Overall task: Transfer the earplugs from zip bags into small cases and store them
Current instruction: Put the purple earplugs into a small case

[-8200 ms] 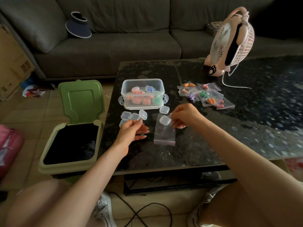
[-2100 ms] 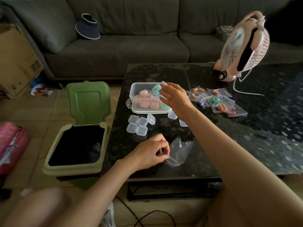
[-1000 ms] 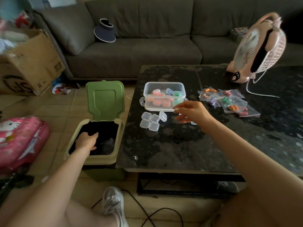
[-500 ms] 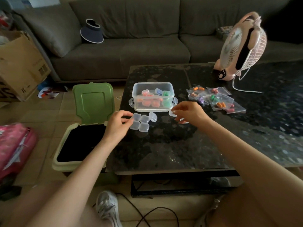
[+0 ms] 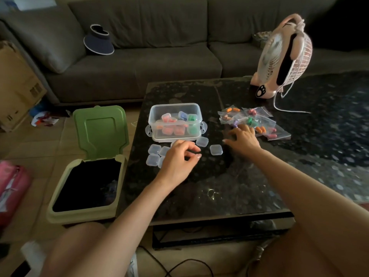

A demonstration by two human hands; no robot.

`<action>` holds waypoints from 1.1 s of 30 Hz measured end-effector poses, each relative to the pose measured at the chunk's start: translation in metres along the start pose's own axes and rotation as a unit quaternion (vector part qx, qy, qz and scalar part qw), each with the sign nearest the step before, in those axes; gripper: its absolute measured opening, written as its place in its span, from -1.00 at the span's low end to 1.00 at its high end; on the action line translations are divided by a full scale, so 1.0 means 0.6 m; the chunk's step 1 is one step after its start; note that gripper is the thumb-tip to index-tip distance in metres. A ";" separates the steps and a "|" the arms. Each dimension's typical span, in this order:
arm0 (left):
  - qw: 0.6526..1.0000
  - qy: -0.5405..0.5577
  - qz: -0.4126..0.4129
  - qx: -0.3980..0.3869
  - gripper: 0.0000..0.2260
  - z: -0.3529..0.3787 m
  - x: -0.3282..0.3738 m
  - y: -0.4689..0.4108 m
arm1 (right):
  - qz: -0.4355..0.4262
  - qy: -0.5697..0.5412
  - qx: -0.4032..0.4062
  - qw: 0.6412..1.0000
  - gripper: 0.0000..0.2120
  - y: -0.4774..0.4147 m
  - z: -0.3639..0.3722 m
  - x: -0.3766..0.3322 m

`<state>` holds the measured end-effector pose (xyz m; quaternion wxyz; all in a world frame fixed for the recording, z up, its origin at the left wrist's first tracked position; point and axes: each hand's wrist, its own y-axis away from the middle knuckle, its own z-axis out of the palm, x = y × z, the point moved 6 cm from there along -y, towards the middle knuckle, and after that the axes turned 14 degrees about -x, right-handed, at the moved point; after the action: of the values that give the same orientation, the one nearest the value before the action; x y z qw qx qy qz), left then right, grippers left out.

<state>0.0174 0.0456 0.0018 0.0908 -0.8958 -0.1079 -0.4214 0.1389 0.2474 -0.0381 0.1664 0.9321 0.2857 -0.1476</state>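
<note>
A clear storage box [image 5: 156, 116] on the black table [image 5: 219, 182] holds several small cases filled with orange, blue and green earplugs. In front of it lie several empty clear cases [image 5: 153, 149], and one more [image 5: 216, 149] sits apart to the right. Zip bags [image 5: 261, 116] of coloured earplugs lie in a pile right of the box. My left hand [image 5: 179, 158] hovers over the empty cases with curled fingers; whether it holds one is hidden. My right hand [image 5: 242, 137] reaches out with spread fingers, its fingertips on the near edge of the zip bags.
An open green bin [image 5: 85, 188] with its lid [image 5: 99, 128] raised stands left of the table. A pink fan [image 5: 283, 60] and its cord are at the table's back right. Behind is a grey sofa with a visor hat [image 5: 98, 44]. A cardboard box [image 5: 16, 86] stands at the left.
My left hand dropped the empty bag in the bin, came back and moved right over the empty cases. My right hand moved from the cases to the zip bags.
</note>
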 end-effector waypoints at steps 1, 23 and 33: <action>1.000 0.000 0.003 -0.003 -0.87 0.004 0.003 -0.002 | 0.006 0.008 -0.013 1.000 -0.53 -0.006 0.004 0.007; 0.999 -0.022 -0.032 -0.019 -0.90 -0.014 -0.012 0.006 | 0.070 -0.002 -0.048 0.996 -0.39 -0.025 0.007 0.036; 0.998 -0.028 -0.047 -0.017 -0.92 -0.044 -0.037 0.032 | -0.002 0.044 -0.136 0.990 -0.60 0.010 -0.021 0.004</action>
<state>-0.0103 0.0177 -0.0002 0.0528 -0.9026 -0.1456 -0.4016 0.1466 0.2486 -0.0262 0.2789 0.9057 0.3123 -0.0666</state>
